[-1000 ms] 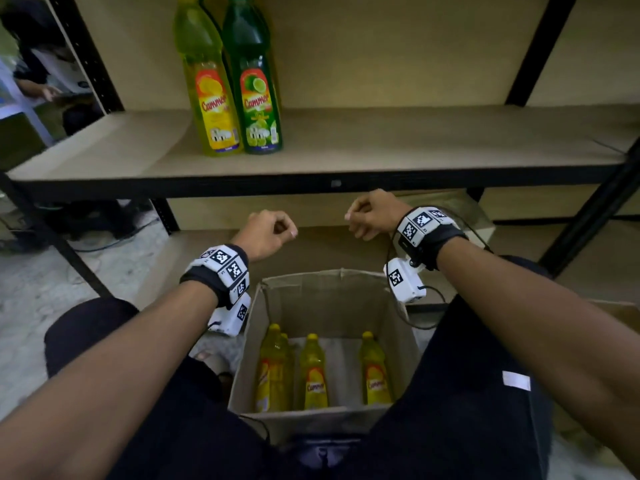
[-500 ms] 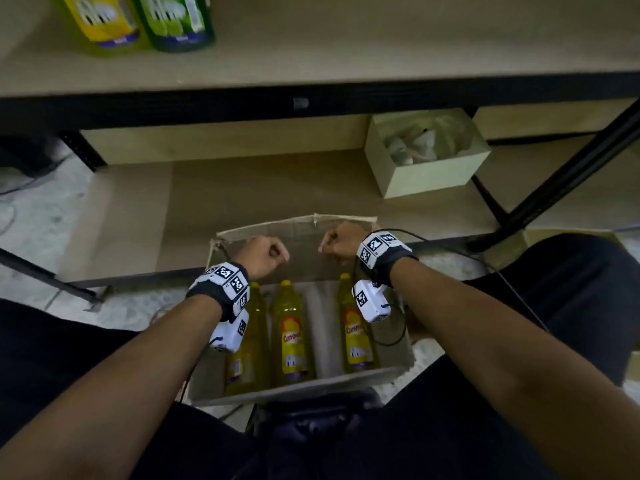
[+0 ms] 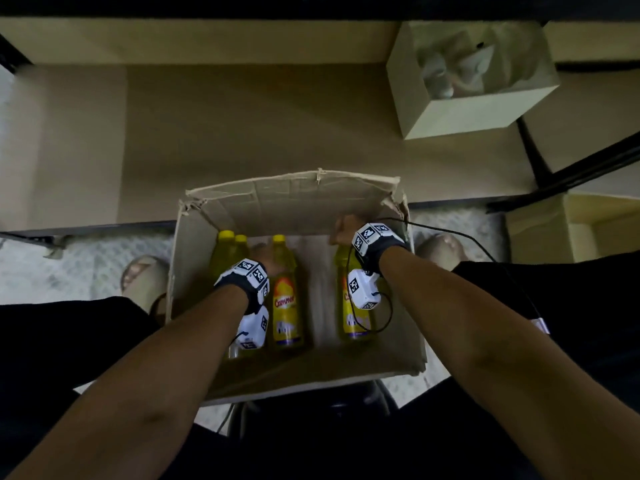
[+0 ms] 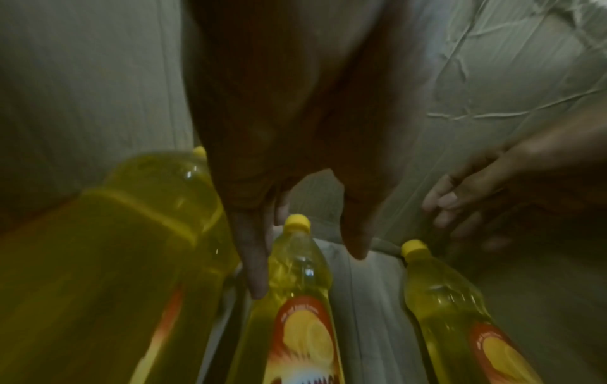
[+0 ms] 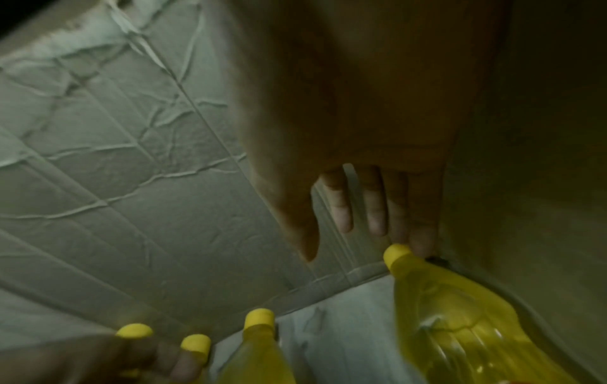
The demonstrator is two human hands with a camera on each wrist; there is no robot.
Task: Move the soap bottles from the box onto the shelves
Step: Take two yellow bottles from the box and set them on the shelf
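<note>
A cardboard box (image 3: 294, 188) on the floor holds several upright yellow soap bottles. Both hands are down inside it. My left hand (image 3: 265, 258) hangs open over the middle bottle (image 3: 285, 306). In the left wrist view my left hand (image 4: 307, 274) has fingers and thumb either side of the neck of the middle bottle (image 4: 297, 259), not closed on it. My right hand (image 3: 341, 232) is open above the right bottle (image 3: 353, 320). In the right wrist view my right hand (image 5: 345, 244) has fingertips beside that bottle's yellow cap (image 5: 396, 253). Two more bottles (image 3: 232, 244) stand at the box's left.
The lower shelf board (image 3: 242, 133) lies just beyond the box. A small open carton (image 3: 467, 112) with crumpled white stuff sits on it at the right. A black shelf post (image 3: 571, 168) crosses at the right, another carton (image 3: 571, 230) below it. My feet (image 3: 145, 278) flank the box.
Both hands dropped from in front of the shelf into the box, and their curled fingers straightened. The head view tilted down, so the upper shelf and its two bottles left the frame.
</note>
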